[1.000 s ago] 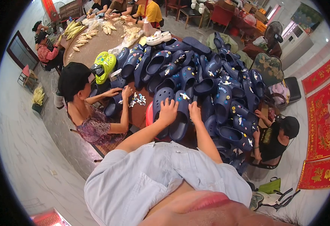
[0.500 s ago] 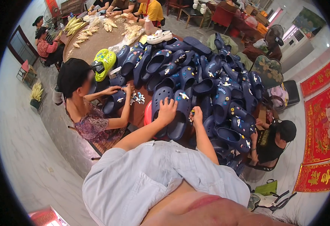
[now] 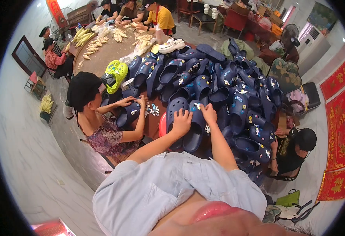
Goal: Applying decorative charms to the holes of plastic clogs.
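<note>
The left hand (image 3: 182,122) lies over 2 navy clogs standing side by side at the near edge of the heap, its fingers curled down where they meet, grasping them: the left clog (image 3: 177,106) shows a toe full of round holes, and the right clog (image 3: 193,137) carries a white charm (image 3: 197,105) at its far end. The right hand (image 3: 209,114) is at the right edge of the right clog, fingers bent inward; I cannot tell whether it grasps the rim or something small. Just nearer than that hand sits a small white piece (image 3: 207,129). A red rounded object (image 3: 163,125) shows beside the left clog. The heap of navy clogs (image 3: 219,94) spreads far and right, many dotted with charms. On the left, a person in a black cap (image 3: 82,92) has both hands at another navy clog (image 3: 126,117), next to loose white charms (image 3: 153,110). Farther left lie lime clogs (image 3: 117,72), and a white clog (image 3: 171,45) rests at the heap's far edge. On the right, a person in a black top (image 3: 288,155) reaches to the heap. Far left, corn cobs (image 3: 84,36) lie on a round brown table (image 3: 125,47).
</note>
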{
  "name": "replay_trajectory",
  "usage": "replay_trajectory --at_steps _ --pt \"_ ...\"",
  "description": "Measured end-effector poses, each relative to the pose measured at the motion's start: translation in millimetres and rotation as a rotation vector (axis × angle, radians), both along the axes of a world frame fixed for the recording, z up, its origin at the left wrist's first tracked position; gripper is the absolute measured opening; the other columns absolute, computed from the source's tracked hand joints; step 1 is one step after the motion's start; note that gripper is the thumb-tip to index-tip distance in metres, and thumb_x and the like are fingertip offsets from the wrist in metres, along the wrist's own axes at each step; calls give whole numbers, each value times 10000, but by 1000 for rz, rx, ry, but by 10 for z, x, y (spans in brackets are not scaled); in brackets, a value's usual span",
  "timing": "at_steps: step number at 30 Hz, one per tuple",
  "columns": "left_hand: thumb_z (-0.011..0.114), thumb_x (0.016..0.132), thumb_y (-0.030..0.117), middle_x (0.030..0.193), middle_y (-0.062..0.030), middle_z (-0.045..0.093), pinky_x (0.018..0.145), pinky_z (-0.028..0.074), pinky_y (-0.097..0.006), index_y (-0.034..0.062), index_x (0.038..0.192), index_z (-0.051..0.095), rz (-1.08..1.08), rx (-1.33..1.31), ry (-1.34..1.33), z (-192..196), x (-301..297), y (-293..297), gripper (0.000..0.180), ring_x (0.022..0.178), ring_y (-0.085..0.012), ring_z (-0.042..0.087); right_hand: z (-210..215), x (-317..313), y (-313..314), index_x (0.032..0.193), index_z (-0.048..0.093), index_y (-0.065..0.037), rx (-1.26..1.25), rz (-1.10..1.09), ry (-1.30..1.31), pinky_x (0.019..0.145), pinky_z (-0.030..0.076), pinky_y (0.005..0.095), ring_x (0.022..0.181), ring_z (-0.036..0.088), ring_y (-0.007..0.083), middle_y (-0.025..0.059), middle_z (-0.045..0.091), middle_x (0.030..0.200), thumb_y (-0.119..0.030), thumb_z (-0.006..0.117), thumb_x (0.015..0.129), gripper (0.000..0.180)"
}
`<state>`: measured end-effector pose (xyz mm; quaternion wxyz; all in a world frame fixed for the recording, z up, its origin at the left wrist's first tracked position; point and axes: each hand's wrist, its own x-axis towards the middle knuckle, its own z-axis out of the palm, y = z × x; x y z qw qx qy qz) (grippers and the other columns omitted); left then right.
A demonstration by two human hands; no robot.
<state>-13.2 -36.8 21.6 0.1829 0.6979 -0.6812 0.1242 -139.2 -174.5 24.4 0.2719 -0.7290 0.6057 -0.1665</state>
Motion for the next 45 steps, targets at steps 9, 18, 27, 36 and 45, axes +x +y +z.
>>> replay_trajectory --at_steps 9,18,27,36,45 --pt "676 736 210 1134 -146 540 923 382 -568 87 1241 569 11 11 -22 6 -8 -29 531 1173 -391 479 82 145 39 1078 500 -56 -104 138 247 753 518 536 891 662 434 255 674 941 -547 506 901 522" --pt "671 746 209 1138 -146 539 927 376 -561 90 1243 568 18 -1 -41 -16 11 -13 521 1164 -387 485 -26 292 -94 908 601 5 -403 390 456 678 566 452 760 707 352 201 701 809 -244 489 923 273" --pt "678 743 215 1143 -149 534 930 381 -557 88 1258 559 8 32 -23 36 2 -2 543 1166 -387 479 -58 151 -193 884 633 -47 -341 335 324 705 541 511 775 684 398 214 689 815 -316 490 922 308" --pt "669 739 210 1130 -144 543 921 384 -550 88 1241 566 6 9 -39 53 -17 7 526 1158 -373 486 -146 61 -263 889 663 -57 -311 243 -114 650 520 488 731 671 380 198 668 770 -330 480 903 329" --pt "666 731 219 1106 -123 552 894 393 -527 106 1223 581 24 -37 -61 28 55 -64 512 1137 -361 501 -132 -52 -290 836 610 -65 646 12 -1295 463 405 286 554 569 173 76 610 687 -349 441 940 347"
